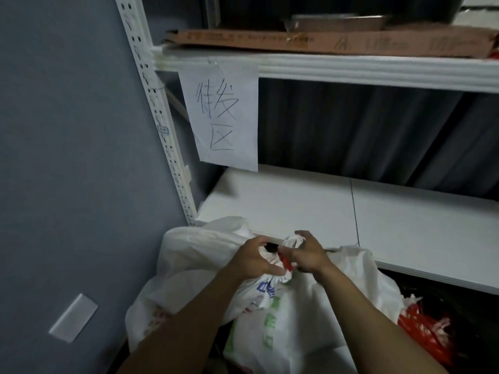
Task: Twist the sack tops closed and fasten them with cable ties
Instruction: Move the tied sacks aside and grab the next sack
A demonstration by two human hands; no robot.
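Bare left hand (pixel 252 261) and bare right hand (pixel 306 256), both forearms (pixel 189 319) uncovered along their whole visible length.

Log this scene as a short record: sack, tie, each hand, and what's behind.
sack: white, printed, top twisted into a neck
tie: red, at the neck, between the hands; whether fastened, unclear
left hand: grips the neck
right hand: grips the tuft above
shelf: white, behind the sack
sign: handwritten paper, hangs above the shelf
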